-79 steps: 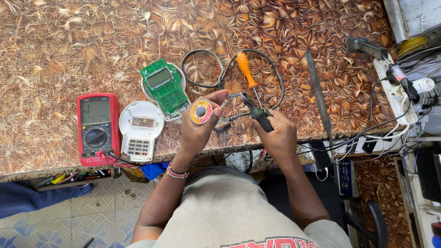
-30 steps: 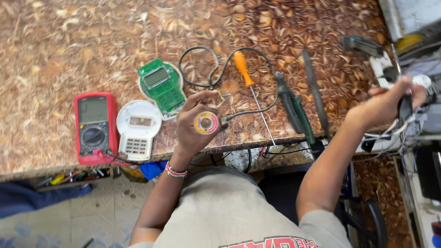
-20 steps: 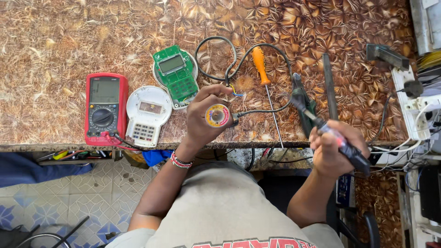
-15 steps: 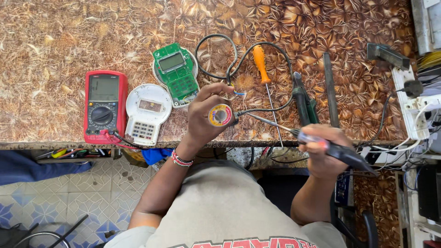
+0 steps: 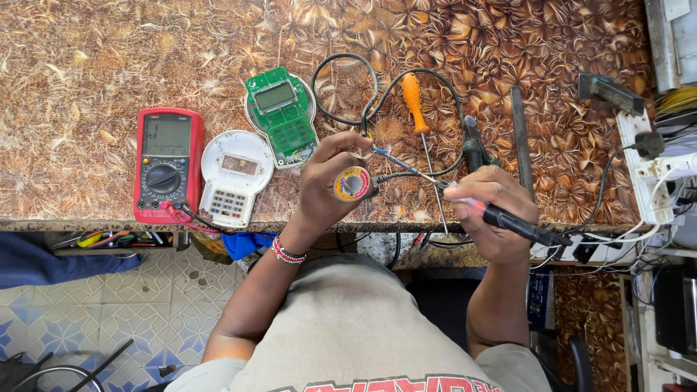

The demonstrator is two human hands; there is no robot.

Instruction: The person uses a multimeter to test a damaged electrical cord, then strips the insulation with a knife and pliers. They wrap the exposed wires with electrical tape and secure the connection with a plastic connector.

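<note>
On bench edge: left hand (image 5: 327, 185) grips solder reel (image 5: 352, 184) (round yellow-pink label)

We see a workbench (image 5: 87, 58) with a brown leaf-patterned top. On it lie a red multimeter (image 5: 167, 165), a white keypad housing (image 5: 235, 175) just beside it, a green circuit board (image 5: 280, 115), coiled black cable (image 5: 341, 62), an orange-handled screwdriver (image 5: 414, 101), a flat metal file (image 5: 520, 134) and a white power strip (image 5: 643, 178) at the right edge.
</note>
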